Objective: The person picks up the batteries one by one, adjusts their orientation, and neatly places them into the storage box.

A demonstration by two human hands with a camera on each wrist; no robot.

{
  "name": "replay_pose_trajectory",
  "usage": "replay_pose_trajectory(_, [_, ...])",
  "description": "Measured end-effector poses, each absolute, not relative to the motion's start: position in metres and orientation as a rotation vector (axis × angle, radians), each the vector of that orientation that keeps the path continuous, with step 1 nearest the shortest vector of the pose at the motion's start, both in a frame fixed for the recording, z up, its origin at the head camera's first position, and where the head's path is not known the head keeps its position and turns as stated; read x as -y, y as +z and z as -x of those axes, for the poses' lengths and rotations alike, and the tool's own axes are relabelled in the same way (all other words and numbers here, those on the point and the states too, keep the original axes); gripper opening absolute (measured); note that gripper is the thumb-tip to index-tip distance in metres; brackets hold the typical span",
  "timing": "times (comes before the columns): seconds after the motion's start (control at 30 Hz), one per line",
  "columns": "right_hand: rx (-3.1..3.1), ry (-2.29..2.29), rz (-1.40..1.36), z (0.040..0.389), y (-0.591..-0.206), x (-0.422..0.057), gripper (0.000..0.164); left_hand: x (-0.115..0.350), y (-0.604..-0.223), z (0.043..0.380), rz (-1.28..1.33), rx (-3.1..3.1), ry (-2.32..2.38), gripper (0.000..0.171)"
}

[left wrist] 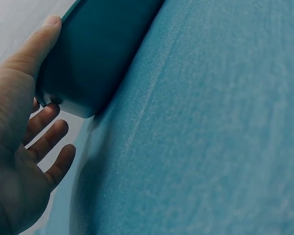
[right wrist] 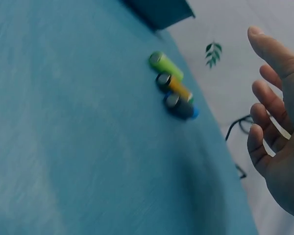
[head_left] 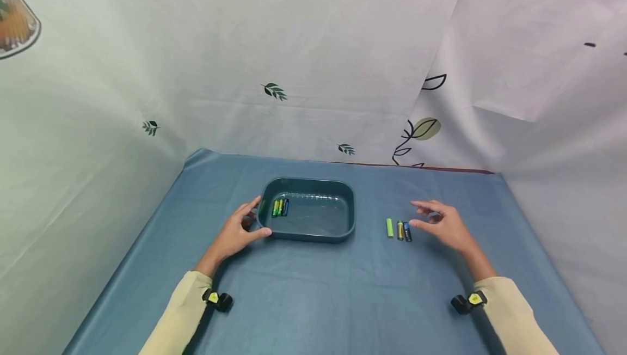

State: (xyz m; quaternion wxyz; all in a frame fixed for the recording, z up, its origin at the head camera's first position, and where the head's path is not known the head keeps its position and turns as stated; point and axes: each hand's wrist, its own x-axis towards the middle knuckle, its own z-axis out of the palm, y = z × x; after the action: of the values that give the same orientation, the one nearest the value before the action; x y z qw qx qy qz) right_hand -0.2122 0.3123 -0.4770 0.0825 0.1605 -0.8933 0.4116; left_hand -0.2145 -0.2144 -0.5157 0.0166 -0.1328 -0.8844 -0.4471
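Observation:
A dark teal rectangular tray (head_left: 313,238) stands on the cloth, with several small batteries (head_left: 280,207) side by side at its left end. My left hand (head_left: 240,230) holds the tray's left end, thumb at the front edge and forefinger by the left rim. In the left wrist view, the other fingers (left wrist: 54,137) hang loosely below the rim. To the right of the tray lie three batteries: a lime green one (head_left: 389,228), a gold and black one (head_left: 400,230) and a black and blue one (head_left: 407,231). Just right of these hovers my right hand (head_left: 443,227), thumb and fingers apart, holding nothing.
Blue cloth (head_left: 313,300) covers the table. White patterned sheets (head_left: 313,61) hang along the back and both sides. A small black camera is strapped on each wrist.

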Motion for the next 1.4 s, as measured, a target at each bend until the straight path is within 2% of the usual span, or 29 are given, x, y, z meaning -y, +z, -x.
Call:
replay_pose_trajectory(0.17, [2.689,1.196,-0.482,0.215,-0.505,-0.332,0.048,0.213,-0.515,0.214,0.407,2.756,-1.386,0.095])
replay_pose_trajectory(0.53, [2.720,1.112,-0.494,0.210,-0.525,-0.341,0.053,0.214,-0.516,0.214,0.392,2.747,-1.399,0.095])
replay_pose_trajectory(0.97, [2.876,0.986,-0.487,0.214,-0.525,-0.337,0.065,0.214,-0.517,0.214,0.386,2.752,-1.383,0.094])
replay_pose_trajectory(1.4, [2.919,0.962,-0.587,0.220,-0.530,-0.337,0.065,0.212,-0.516,0.215,0.396,2.746,-1.395,0.094])
